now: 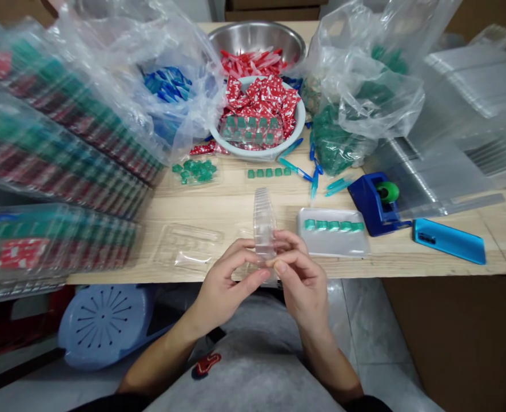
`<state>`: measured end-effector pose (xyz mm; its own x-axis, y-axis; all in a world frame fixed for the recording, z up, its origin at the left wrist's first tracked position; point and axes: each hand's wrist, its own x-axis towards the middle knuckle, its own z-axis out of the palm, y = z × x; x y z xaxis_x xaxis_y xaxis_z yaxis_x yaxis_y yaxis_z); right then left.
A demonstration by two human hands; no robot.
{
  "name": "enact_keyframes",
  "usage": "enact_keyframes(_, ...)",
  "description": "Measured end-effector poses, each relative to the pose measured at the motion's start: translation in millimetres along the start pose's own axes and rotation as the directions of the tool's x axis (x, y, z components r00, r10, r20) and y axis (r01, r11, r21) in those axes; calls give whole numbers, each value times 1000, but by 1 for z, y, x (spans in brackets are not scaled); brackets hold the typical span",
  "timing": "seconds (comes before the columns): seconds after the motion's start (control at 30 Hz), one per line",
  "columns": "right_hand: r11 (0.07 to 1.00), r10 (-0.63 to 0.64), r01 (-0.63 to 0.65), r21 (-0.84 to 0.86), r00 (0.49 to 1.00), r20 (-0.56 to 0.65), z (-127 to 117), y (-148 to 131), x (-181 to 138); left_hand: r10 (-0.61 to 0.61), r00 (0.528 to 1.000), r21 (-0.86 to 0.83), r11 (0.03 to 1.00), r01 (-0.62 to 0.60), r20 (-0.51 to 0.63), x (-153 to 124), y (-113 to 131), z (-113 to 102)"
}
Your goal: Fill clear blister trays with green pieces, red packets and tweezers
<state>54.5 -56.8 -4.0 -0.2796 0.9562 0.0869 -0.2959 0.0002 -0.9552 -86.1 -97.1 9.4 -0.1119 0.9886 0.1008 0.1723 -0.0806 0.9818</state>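
Observation:
Between both hands, near the table's front edge, a ribbed piece of clear plastic [263, 220] stands upright; it may be a nested stack of thin pieces. My left hand [231, 280] closes on its left side, thumb and fingers at the lower part. My right hand [299, 280] pinches its lower right side with thumb and index finger. On the table left of the hands lies a clear plastic tray [188, 243]. To the right, a translucent white case [334, 243] carries a row of green cube-like pieces [333, 225].
Stacked filled clear trays [64, 154] rise at the left. Behind stand a white bowl [257, 153] of red packets, a steel bowl [257, 31], and plastic bags [373, 86]. A blue tape dispenser [370, 209] and a blue phone [450, 240] lie at the right.

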Motion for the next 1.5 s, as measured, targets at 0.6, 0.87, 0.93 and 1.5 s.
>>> enact_keyframes(0.6,967,-46,109,-231,964,263,-1,-17,13,47,998,57,997,-50,53,-7,-4,-22)
enact_keyframes(0.87,912,-251,228,-342,968,-22,9,-7,9,31,996,113,993,-22,-78,-14,-9,-31)
enact_keyframes(0.93,965,-224,186,-184,951,-214,-2,-10,18,8,987,74,997,4,-162,-16,-15,-45)
enact_keyframes(1.5,978,167,-109,178,922,-350,-21,25,83,-283,843,-565,824,-30,-457,-21,-22,-109)
